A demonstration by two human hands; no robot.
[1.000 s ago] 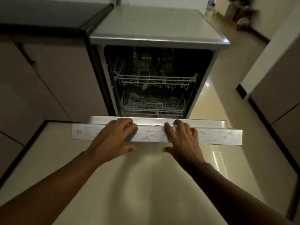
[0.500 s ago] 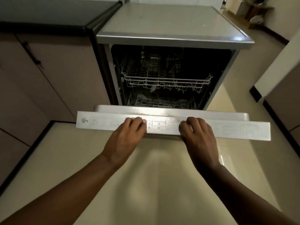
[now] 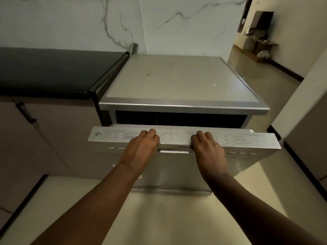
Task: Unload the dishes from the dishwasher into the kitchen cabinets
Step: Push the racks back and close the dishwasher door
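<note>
On the dishwasher door [image 3: 177, 174], the label strip [image 3: 115, 136] along its top edge shows a round logo; its print is too small for me to read.

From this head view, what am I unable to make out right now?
- Dishwasher interior: the raised door leaves only a dark gap; racks and any dishes are hidden.
- Label strip print: too small and blurred to read.
- Fingertips of the left hand and right hand: curled over the door's top edge.
- Cabinet contents: door shut.

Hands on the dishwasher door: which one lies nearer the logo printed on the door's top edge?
The left hand. It grips the door closer to the logo at the edge's left end; the right hand grips farther right.
</note>
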